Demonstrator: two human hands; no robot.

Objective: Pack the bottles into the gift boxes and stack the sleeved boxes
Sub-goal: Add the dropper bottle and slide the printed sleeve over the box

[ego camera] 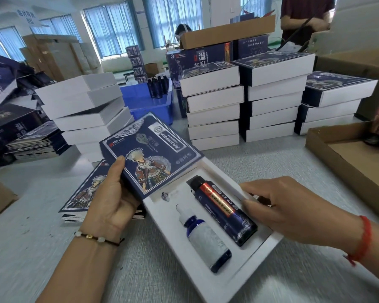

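The left hand [109,200] has its grip clenched around the near end of a printed navy sleeve [149,154], thumb on the picture face and fingers underneath, so the sleeve juts away from the palm, tilted, with its open mouth toward the white gift box [269,246]. That looks like the set-up for sliding the sleeve over the box.

The right hand [278,206] grasps the far right edge of the box, fingers curled over the rim, probably to steady it on the bench [42,237] while the sleeve is brought on. Just inside that grip, almost under the fingertips, a tall dark bottle with a red-and-gold label [223,213] lies in its cutout. Beside it, toward the left hand, a blue dropper bottle [204,235] lies in the second cutout. Both are seated, so the packing of this box seems done.

Under the left wrist lies a pile of flat sleeves [81,202]. Beyond both hands stand stacks of sleeved boxes [271,92].
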